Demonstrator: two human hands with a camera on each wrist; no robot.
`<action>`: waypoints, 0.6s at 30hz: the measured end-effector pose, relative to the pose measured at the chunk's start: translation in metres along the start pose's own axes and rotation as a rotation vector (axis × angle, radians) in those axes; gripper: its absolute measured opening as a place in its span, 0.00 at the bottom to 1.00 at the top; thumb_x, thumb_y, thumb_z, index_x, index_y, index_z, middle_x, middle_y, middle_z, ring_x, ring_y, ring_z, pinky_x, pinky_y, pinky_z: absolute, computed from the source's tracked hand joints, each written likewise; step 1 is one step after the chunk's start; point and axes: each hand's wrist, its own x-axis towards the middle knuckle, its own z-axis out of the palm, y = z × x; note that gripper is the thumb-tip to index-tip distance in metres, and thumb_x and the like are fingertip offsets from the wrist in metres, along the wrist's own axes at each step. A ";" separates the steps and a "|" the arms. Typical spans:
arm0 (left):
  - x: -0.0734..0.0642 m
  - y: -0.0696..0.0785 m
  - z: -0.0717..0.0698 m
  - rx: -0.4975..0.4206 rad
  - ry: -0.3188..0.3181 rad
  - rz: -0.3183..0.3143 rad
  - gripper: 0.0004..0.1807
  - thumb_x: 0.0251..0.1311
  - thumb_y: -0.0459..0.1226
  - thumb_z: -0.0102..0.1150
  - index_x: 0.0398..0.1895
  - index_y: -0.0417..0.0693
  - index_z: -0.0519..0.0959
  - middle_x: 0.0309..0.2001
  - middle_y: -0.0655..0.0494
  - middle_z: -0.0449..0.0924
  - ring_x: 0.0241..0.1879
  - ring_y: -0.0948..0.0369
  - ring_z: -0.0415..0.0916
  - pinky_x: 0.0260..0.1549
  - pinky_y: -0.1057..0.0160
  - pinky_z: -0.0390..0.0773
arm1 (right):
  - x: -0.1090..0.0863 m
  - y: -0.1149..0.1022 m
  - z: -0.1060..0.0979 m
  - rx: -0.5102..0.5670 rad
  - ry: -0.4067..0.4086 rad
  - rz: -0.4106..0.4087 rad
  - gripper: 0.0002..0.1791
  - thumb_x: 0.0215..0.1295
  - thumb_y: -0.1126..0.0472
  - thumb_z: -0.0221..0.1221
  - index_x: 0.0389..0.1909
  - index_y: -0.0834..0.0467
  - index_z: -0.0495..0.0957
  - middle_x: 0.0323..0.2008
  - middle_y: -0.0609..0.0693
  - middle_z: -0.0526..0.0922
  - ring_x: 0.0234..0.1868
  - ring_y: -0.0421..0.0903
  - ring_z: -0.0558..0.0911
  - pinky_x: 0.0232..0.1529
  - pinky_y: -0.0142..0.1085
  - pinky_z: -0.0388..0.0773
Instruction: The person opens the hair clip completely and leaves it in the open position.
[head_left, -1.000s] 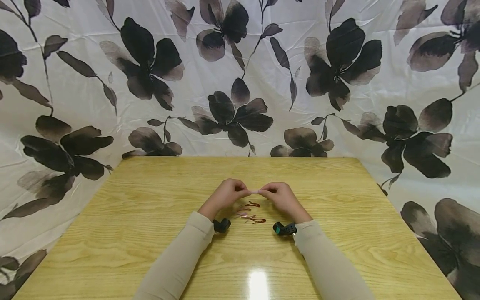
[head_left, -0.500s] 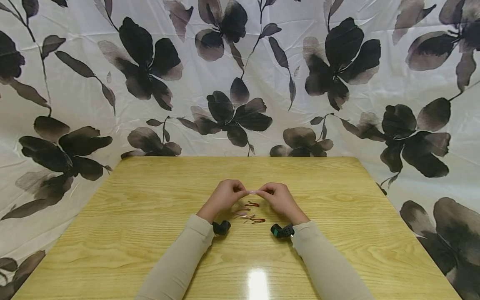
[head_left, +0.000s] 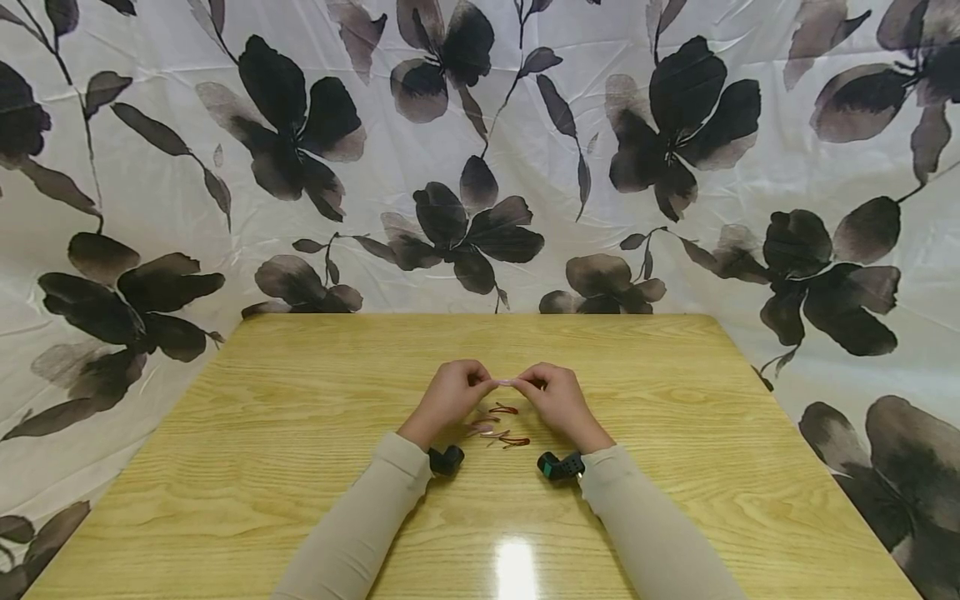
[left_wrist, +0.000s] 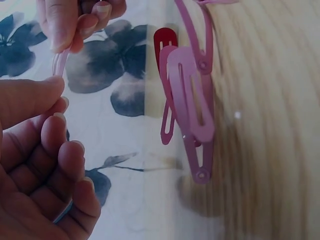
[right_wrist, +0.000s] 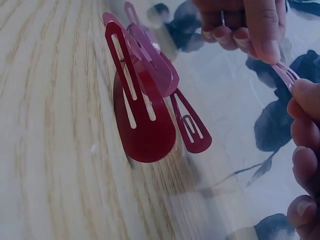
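Note:
A pale pink snap hair clip (head_left: 505, 382) is stretched between the two hands over the far half of the table. My left hand (head_left: 454, 393) pinches one end between thumb and fingers, and my right hand (head_left: 558, 397) pinches the other. In the left wrist view, the middle of the pink clip (left_wrist: 60, 65) shows between the thumbs; the fingertips cover its ends. Just nearer than the hands lies a small group of snap clips: dark red clips (right_wrist: 150, 130) and pink clips (left_wrist: 182, 90), some overlapping.
The wooden table (head_left: 300, 467) carries the clips. Black wrist devices, one on the left wrist (head_left: 447, 460) and one on the right (head_left: 559, 466), sit close to the loose clips. A floral cloth (head_left: 480, 108) hangs behind the table's far edge.
Both hands keep their pinch on the pink clip. The right wrist has shifted slightly to the left and the left wrist a little to the right. The loose clips lie as before.

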 end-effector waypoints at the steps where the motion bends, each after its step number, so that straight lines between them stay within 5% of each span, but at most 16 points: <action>1: 0.000 0.000 0.001 0.007 0.005 0.006 0.11 0.64 0.47 0.61 0.29 0.51 0.80 0.26 0.60 0.77 0.24 0.63 0.70 0.27 0.64 0.73 | 0.000 0.000 0.000 -0.006 0.006 -0.001 0.11 0.65 0.51 0.62 0.34 0.54 0.86 0.27 0.43 0.82 0.26 0.42 0.73 0.27 0.33 0.70; 18: -0.001 0.008 0.007 0.087 0.020 0.010 0.11 0.65 0.44 0.59 0.29 0.49 0.80 0.24 0.60 0.76 0.21 0.64 0.68 0.25 0.65 0.71 | -0.002 0.000 0.004 -0.093 0.100 -0.039 0.07 0.65 0.54 0.62 0.30 0.51 0.85 0.27 0.44 0.82 0.26 0.38 0.74 0.30 0.33 0.72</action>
